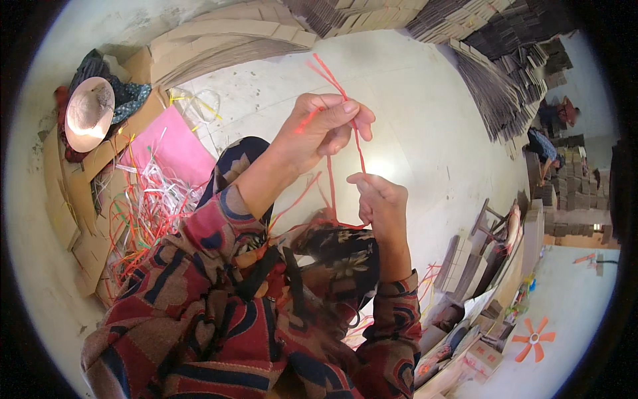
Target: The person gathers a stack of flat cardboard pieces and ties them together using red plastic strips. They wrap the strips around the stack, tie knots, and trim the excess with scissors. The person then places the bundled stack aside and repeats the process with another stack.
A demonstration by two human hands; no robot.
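A thin red cord (360,151) runs between my two hands in front of my body. My left hand (314,130) is higher up and pinches it between thumb and fingers, with two loose ends sticking up past the fingertips. Lower and to the right, my right hand (386,202) is closed on the same cord, which comes out at the top of its fingers. More of the cord hangs below my left hand and crosses over my lap toward my right hand. What lies inside the curled right fingers is hidden.
Tangled red, white and yellow strips (159,203) lie at my left by a pink sheet (171,147). A pale hat (90,113) rests behind them. Folded cardboard stacks (495,93) line the far side. At far right, a person (543,151) bends among more stacks.
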